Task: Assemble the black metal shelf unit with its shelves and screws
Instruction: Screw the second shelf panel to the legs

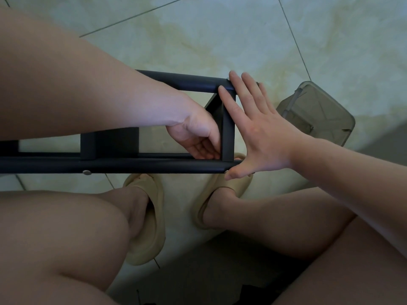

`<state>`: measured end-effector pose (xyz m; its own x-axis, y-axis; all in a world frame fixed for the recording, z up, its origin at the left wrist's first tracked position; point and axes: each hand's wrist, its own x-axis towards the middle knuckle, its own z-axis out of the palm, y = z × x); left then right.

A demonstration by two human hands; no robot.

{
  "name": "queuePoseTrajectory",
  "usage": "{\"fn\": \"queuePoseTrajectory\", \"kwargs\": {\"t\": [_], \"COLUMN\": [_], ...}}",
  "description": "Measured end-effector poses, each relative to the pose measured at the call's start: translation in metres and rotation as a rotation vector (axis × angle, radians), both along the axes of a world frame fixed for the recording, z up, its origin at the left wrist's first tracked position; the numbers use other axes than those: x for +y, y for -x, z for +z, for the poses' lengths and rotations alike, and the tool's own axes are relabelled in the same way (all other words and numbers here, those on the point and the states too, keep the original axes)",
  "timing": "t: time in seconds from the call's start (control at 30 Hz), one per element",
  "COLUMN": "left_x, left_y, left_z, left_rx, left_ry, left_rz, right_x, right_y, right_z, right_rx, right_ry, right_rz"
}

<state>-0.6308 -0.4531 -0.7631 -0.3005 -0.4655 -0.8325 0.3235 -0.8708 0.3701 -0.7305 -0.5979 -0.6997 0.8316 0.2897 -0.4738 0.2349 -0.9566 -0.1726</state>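
two round black tubes (154, 167) of the shelf unit (110, 144) run across the view, the frame lying on its side over the tiled floor (198, 40), joined at the right end by a flat shelf plate (228, 133). it looks like stiff, fairly light steel with smooth paint, best gripped round a tube near a joint. the right hand (259, 128) is spread flat against that end, thumb on the near tube. the left hand (196, 137) reaches inside, fingers curled by the plate; whether they pinch a screw i cannot tell. one screw head (87, 172) shows on the near tube. a clear plastic box (317, 113) sits near the right end, and beige slippers (152, 227) crowd the space below.
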Motion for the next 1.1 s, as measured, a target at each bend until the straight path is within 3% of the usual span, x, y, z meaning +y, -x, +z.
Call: {"fn": "queuePoseTrajectory", "kwargs": {"t": [0.13,0.27,0.8,1.1], "left_x": [0.0065,0.0043,0.0077,0.0058], "left_y": [-0.0055,-0.0023,-0.0057,-0.0011], "left_z": [0.0001,-0.0015,-0.0021,-0.0053], "left_rx": [-0.049,-0.136,-0.025,-0.104], "left_ry": [0.044,0.078,0.061,0.108], "left_rz": [-0.115,-0.072,-0.033,-0.002], "right_x": [0.0007,0.0006,0.0012,0.0017], "right_y": [-0.0001,0.0003,-0.0005,-0.0004], "right_z": [0.0002,-0.0001,0.0006,-0.0007], "right_rx": [-0.007,-0.010,-0.010,-0.019], "right_ry": [-0.002,0.000,-0.009,-0.013], "right_rz": [0.001,0.002,-0.002,0.001]}}
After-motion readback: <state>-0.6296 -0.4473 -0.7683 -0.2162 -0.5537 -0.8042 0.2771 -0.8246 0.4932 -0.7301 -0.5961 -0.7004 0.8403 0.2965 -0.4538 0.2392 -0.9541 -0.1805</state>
